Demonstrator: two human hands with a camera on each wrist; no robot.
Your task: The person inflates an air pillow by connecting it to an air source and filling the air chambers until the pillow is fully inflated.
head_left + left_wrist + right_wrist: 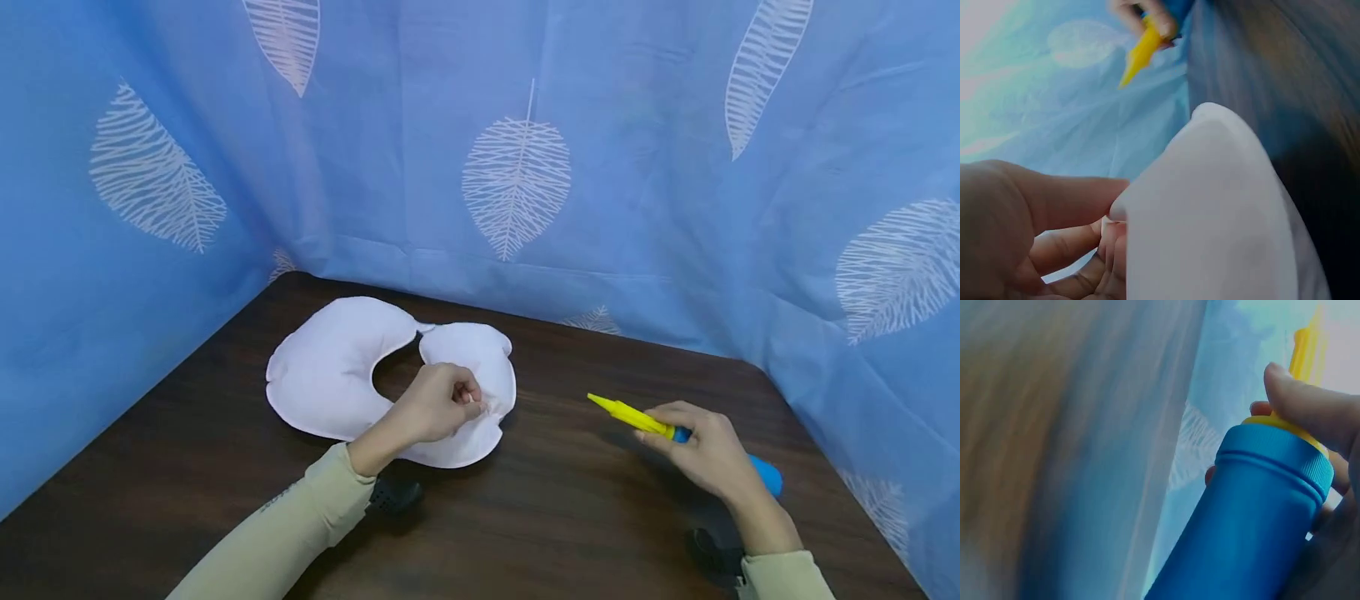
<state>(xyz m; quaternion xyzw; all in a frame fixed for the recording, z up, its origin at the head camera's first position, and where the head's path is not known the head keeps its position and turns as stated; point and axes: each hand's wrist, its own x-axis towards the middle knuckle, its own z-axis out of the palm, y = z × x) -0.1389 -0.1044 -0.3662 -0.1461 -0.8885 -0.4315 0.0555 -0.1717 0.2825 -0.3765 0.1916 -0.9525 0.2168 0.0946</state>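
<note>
A white U-shaped neck pillow point(322, 367), puffed up, lies on the dark wooden table at left of centre in the head view. My left hand point(435, 404) is over its right arm and pinches a small bit of it between thumb and fingers. The left wrist view shows the thumb point(1079, 200) at the white fabric's edge; the pinched part itself is mostly hidden. To the right, my right hand point(708, 450) grips a hand air pump with a blue barrel point(1241, 500) and a yellow nozzle point(630, 414). That nozzle points left toward the pillow, well apart from it.
The table point(555, 517) has its back edge close against a blue curtain point(645, 208) with white leaf prints, which also hangs along both sides. Black wrist devices show under the left wrist point(397, 493) and the right wrist point(712, 554).
</note>
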